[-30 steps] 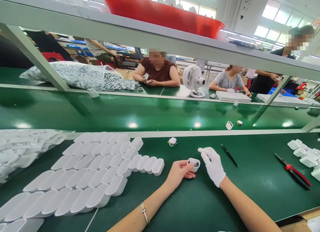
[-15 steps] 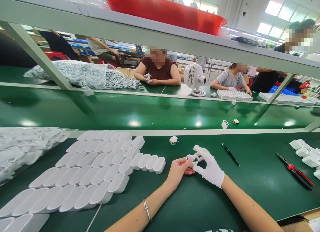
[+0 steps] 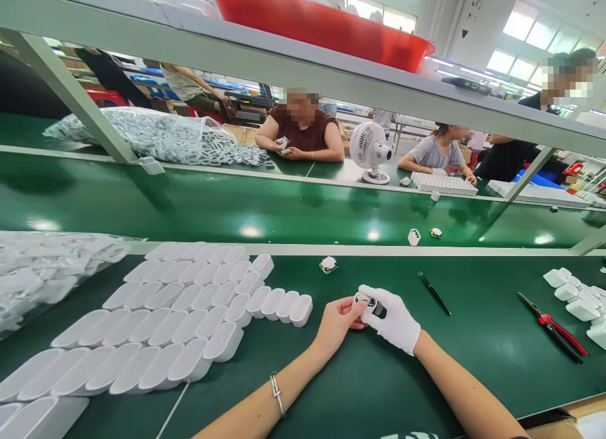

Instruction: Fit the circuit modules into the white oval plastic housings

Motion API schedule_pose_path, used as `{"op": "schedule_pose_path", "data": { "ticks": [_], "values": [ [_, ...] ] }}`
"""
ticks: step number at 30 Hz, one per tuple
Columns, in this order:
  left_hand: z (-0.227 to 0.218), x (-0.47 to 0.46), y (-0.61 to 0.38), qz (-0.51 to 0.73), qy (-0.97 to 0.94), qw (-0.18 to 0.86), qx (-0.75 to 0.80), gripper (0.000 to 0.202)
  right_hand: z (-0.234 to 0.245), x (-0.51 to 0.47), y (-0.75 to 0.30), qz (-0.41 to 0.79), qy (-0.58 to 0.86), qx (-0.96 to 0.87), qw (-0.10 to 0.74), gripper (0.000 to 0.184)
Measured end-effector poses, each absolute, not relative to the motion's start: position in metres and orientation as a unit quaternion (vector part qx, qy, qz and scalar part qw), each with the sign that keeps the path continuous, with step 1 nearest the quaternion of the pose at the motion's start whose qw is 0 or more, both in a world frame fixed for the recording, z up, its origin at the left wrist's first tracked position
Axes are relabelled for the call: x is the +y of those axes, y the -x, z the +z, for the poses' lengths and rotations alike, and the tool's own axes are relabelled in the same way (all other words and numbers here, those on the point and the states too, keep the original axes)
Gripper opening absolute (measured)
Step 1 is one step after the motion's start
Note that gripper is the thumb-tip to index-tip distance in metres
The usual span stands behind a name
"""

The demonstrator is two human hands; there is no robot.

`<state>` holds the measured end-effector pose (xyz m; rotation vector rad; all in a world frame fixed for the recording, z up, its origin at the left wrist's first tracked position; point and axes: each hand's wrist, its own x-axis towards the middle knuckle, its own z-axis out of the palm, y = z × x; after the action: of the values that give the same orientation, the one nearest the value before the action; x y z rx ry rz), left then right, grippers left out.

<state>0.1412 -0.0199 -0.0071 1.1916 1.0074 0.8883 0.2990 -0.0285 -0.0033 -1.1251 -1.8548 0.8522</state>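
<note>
Held in front of me is a small white plastic housing point(image 3: 365, 298), its open side facing up with dark and metallic parts inside. My bare left hand point(image 3: 337, 324) pinches it from the left, the thumb pressed at its rim. On the other side, my white-gloved right hand point(image 3: 396, 320) grips it between thumb and fingers. Part of the housing is covered by my fingers. A small circuit board with a white top point(image 3: 328, 265) lies beyond my hands. Black tweezers point(image 3: 434, 293) rest to the right of the glove.
Rows of white oval housings point(image 3: 156, 328) fill the left side, beside a plastic bag of white parts point(image 3: 52, 272). Red-handled pliers point(image 3: 552, 327) lie at right near more white housings point(image 3: 575, 294). Behind runs a green belt point(image 3: 303, 215); a shelf point(image 3: 284, 45) crosses overhead. Co-workers sit opposite.
My right fingers have closed in on the housing, which is slightly turned. A white housing and a circuit board on the belt have shifted a little left. The view has tilted slightly.
</note>
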Motion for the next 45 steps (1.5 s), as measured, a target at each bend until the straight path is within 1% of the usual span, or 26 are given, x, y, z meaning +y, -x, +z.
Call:
{"op": "schedule_pose_path", "data": {
  "ticks": [1, 2, 3, 4, 5, 6, 7, 8, 9, 11, 15, 18, 20, 22, 25, 27, 30, 32, 33, 35, 37, 38, 42, 45],
  "values": [
    [-0.002, -0.021, -0.141, 0.387, -0.535, 0.608, 0.441, 0.054, -0.003, -0.025, -0.301, 0.336, 0.462, -0.721, 0.394, 0.046],
    [0.004, -0.023, -0.139, 0.392, -0.566, 0.563, 0.457, 0.056, -0.001, -0.019, -0.303, 0.329, 0.482, -0.706, 0.402, 0.044],
    [0.011, -0.025, -0.137, 0.398, -0.608, 0.487, 0.485, 0.058, 0.001, -0.011, -0.306, 0.315, 0.503, -0.691, 0.413, 0.044],
    [0.017, -0.028, -0.133, 0.398, -0.655, 0.372, 0.524, 0.058, 0.003, 0.0, -0.309, 0.299, 0.521, -0.677, 0.424, 0.044],
    [0.023, -0.03, -0.128, 0.383, -0.691, 0.235, 0.567, 0.055, 0.006, 0.013, -0.313, 0.281, 0.539, -0.664, 0.435, 0.043],
    [0.027, -0.032, -0.122, 0.354, -0.708, 0.111, 0.601, 0.047, 0.008, 0.028, -0.316, 0.266, 0.555, -0.652, 0.443, 0.042],
    [0.029, -0.033, -0.116, 0.32, -0.711, 0.015, 0.627, 0.039, 0.011, 0.045, -0.32, 0.253, 0.569, -0.641, 0.449, 0.042],
    [0.028, -0.035, -0.11, 0.291, -0.707, -0.04, 0.643, 0.033, 0.013, 0.062, -0.322, 0.242, 0.58, -0.632, 0.453, 0.041],
    [0.026, -0.036, -0.104, 0.27, -0.706, -0.067, 0.652, 0.028, 0.015, 0.078, -0.324, 0.233, 0.588, -0.627, 0.456, 0.042],
    [0.018, -0.037, -0.097, 0.244, -0.712, -0.088, 0.653, 0.026, 0.018, 0.107, -0.325, 0.217, 0.599, -0.621, 0.456, 0.044],
    [0.008, -0.035, -0.1, 0.215, -0.712, -0.105, 0.66, 0.035, 0.018, 0.131, -0.31, 0.179, 0.612, -0.628, 0.446, 0.055],
    [0.009, -0.033, -0.109, 0.247, -0.715, -0.07, 0.65, 0.03, 0.014, 0.118, -0.281, 0.145, 0.604, -0.655, 0.431, 0.068],
    [0.008, -0.031, -0.117, 0.283, -0.725, -0.032, 0.627, 0.024, 0.007, 0.105, -0.255, 0.143, 0.584, -0.688, 0.407, 0.072],
    [0.002, -0.031, -0.124, 0.303, -0.735, -0.002, 0.606, 0.021, 0.0, 0.094, -0.23, 0.168, 0.559, -0.722, 0.371, 0.068],
    [-0.009, -0.033, -0.133, 0.321, -0.745, 0.045, 0.583, 0.022, -0.008, 0.091, -0.208, 0.225, 0.532, -0.742, 0.341, 0.045],
    [-0.014, -0.033, -0.134, 0.335, -0.745, 0.081, 0.57, 0.024, -0.01, 0.091, -0.21, 0.263, 0.527, -0.729, 0.35, 0.037],
    [-0.018, -0.03, -0.131, 0.361, -0.735, 0.135, 0.559, 0.023, -0.01, 0.082, -0.235, 0.319, 0.529, -0.682, 0.391, 0.041],
    [-0.019, -0.025, -0.127, 0.376, -0.719, 0.173, 0.558, 0.018, -0.007, 0.067, -0.258, 0.362, 0.527, -0.647, 0.417, 0.037],
    [-0.019, -0.023, -0.126, 0.382, -0.711, 0.193, 0.559, 0.019, -0.005, 0.057, -0.269, 0.386, 0.521, -0.632, 0.425, 0.035],
    [-0.019, -0.018, -0.124, 0.393, -0.694, 0.235, 0.556, 0.033, 0.0, 0.036, -0.287, 0.436, 0.499, -0.609, 0.437, 0.034],
    [-0.019, -0.015, -0.124, 0.399, -0.683, 0.274, 0.546, 0.046, 0.006, 0.018, -0.297, 0.474, 0.47, -0.591, 0.453, 0.039],
    [-0.018, -0.014, -0.124, 0.402, -0.682, 0.289, 0.539, 0.046, 0.009, 0.01, -0.3, 0.487, 0.457, -0.583, 0.464, 0.042],
    [-0.012, -0.013, -0.123, 0.414, -0.674, 0.324, 0.519, 0.034, 0.016, -0.011, -0.298, 0.513, 0.427, -0.556, 0.495, 0.045],
    [-0.007, -0.013, -0.121, 0.435, -0.658, 0.329, 0.519, 0.036, 0.017, -0.02, -0.29, 0.547, 0.407, -0.523, 0.513, 0.055]
  ]
}}
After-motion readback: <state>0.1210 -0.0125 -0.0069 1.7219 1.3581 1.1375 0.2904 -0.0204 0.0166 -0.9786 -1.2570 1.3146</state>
